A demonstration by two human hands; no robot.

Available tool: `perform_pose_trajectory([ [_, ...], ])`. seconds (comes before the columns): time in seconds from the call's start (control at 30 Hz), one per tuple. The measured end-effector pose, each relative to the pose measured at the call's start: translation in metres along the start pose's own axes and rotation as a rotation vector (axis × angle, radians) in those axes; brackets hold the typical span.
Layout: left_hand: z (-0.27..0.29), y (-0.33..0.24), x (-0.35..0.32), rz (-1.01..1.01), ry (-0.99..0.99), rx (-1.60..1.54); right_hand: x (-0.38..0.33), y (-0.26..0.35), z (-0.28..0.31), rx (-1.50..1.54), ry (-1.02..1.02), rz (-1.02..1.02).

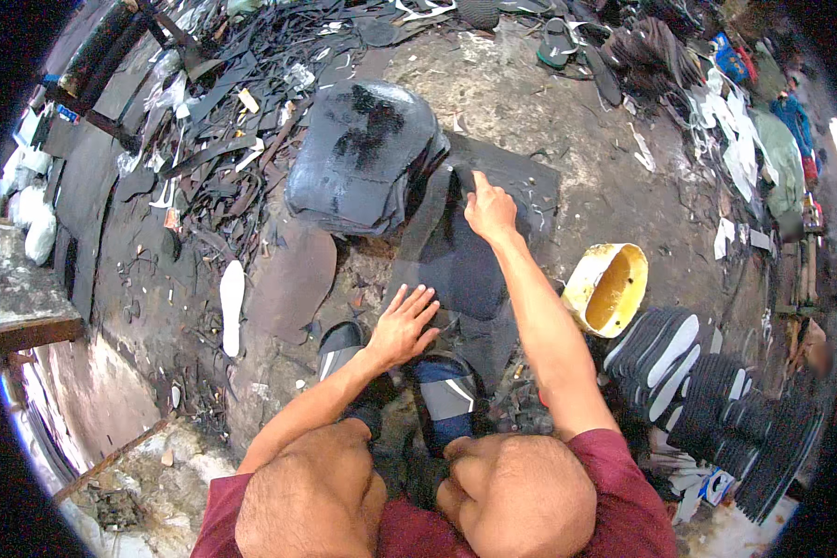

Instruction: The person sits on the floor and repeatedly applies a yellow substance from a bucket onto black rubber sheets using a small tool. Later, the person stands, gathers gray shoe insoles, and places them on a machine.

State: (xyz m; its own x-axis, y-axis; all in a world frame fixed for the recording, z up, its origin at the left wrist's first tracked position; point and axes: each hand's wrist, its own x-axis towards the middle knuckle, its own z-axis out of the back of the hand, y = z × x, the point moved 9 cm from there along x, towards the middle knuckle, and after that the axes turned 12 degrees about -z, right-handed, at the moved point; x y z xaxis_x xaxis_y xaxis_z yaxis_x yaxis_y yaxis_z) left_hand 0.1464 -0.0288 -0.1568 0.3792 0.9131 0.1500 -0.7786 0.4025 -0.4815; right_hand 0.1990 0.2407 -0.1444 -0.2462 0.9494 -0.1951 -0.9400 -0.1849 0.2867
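Note:
My left hand (403, 325) is open, its fingers spread over the near left edge of a dark flat sheet (474, 270) on the ground. At the far end of the sheet, my right hand (490, 206) is closed around a small dark flat piece (465, 179), the index finger stretched along it. Most of that piece is hidden, so its kind does not show. Just left of the right hand lies a thick stack of dark sheets (363, 153). Its top is shiny with a wet-looking black patch. Another dark sheet (539, 186) extends beyond the right hand.
To the right stands a yellow cut-open plastic container (607, 288), with rows of shoe soles (665, 349) nearer me. A white insole (232, 307) and a brown sheet (293, 284) lie left. Dark offcuts (242, 130) are heaped far left. My sandalled feet (446, 391) are close by.

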Motion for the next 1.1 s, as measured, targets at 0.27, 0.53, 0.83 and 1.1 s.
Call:
perform_pose_trajectory([
  [0.27,0.038,-0.002,-0.054,0.126,-0.298,-0.204,-0.029,0.008,-0.007,-0.156,0.2,0.26],
  [0.53,0.056,0.012,-0.062,0.213,-0.514,-0.249,-0.198,0.023,-0.026,0.017,0.116,0.486],
  [0.83,0.054,0.017,-0.077,0.253,-0.529,-0.177,-0.077,-0.055,0.095,0.539,0.017,0.099],
  [1.1,0.048,0.02,-0.065,0.277,-0.506,-0.25,-0.068,-0.048,-0.028,-0.367,-0.245,0.237],
])
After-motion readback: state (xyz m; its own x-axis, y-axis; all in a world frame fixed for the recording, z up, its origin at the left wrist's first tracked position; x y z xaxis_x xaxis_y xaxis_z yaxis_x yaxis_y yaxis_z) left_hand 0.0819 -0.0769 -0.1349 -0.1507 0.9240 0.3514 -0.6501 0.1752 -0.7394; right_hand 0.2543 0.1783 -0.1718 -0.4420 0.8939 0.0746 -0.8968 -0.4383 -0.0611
